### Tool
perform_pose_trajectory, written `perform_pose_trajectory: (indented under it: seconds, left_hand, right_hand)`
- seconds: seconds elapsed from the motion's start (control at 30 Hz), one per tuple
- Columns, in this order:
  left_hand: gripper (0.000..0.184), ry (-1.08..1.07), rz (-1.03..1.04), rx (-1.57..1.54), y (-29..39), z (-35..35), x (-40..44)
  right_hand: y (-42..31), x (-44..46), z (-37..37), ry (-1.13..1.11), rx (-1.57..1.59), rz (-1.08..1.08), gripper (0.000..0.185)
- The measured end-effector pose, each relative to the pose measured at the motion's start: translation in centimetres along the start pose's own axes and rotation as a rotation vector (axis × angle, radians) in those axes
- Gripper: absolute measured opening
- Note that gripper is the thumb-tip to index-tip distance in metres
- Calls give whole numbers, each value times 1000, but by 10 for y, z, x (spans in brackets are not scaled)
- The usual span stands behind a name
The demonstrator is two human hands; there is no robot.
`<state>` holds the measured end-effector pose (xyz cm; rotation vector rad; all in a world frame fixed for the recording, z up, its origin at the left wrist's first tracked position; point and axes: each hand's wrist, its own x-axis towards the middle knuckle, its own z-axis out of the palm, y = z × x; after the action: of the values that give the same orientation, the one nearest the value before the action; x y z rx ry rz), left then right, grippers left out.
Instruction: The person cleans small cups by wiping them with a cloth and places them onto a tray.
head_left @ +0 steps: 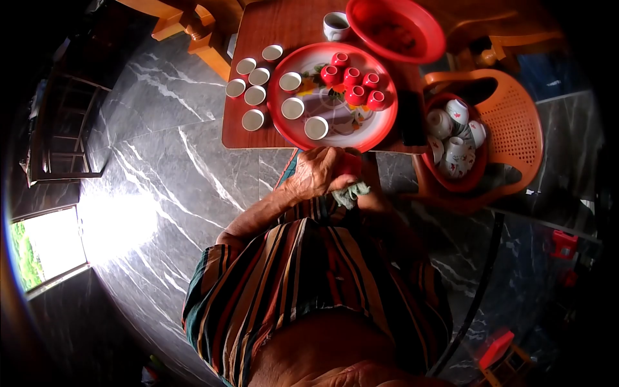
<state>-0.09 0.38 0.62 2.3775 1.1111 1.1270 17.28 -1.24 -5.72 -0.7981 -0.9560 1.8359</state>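
Observation:
My left hand (314,170) is closed around a small red cup (349,165), just off the front edge of the table. My right hand (369,183) is close against it in deep shadow, and a crumpled grey-green cloth (351,194) hangs out below the fingers. Which fingers press on the cup and which on the cloth is partly hidden. Beyond the hands lies a round red-rimmed tray (335,143) with a flower print. It carries several upturned red cups (356,95) and three white-mouthed cups (316,128). More white-mouthed cups (253,119) stand left of the tray on the table (233,134).
A red basin (431,48) and a white mug (336,26) sit at the table's back. On the right, an orange plastic chair (516,126) holds a red bowl (477,174) of white patterned cups. A dark flat object (411,119) lies by the tray.

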Motion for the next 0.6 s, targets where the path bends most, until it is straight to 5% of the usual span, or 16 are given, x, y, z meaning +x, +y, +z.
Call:
perform_pose_trajectory:
  seconds: [0.03, 0.07, 0.13, 0.23, 0.3, 0.37, 0.4, 0.43, 0.5, 0.57, 0.6]
  left_hand:
    - [56, 0, 0, -1, 2, 0, -1]
    - [52, -58, -222, -153, 6, 1, -2]
    - [48, -185, -572, -427, 18, -9, 7]
    - [50, -112, -681, -705, 7, 9, 7]
    - [53, 2, -648, -918, 6, 21, 1]
    - [53, -343, -1137, -1409, -15, 26, -19]
    - [55, -390, -1200, -1412, -16, 25, -19]
    - [55, -393, -1199, -1413, -13, 28, -20]
    - [56, -77, -883, -1082, -7, 38, -22]
    - [52, 63, -689, -920, 9, 26, -4]
    - [49, 2, -719, -704, 11, 19, -4]
  right_hand:
    - [-8, 1, 2, 0, -1, 0, 39]
    - [-19, 1, 4, 65, -407, -176, 34]
    - [-52, -1, 28, 117, -461, -279, 25]
    - [-53, 0, 23, 256, -1133, -486, 35]
    - [-61, 2, 25, 185, -1272, -666, 36]
    - [-64, 6, 26, 107, -1404, -849, 37]
    - [-62, 8, 26, 63, -1443, -907, 38]
    - [-62, 9, 27, 20, -1482, -965, 40]
    - [-57, 9, 24, 24, -1373, -876, 41]
    - [-41, 8, 14, 162, -1154, -494, 41]
    - [-43, 12, 19, 188, -1059, -503, 37]
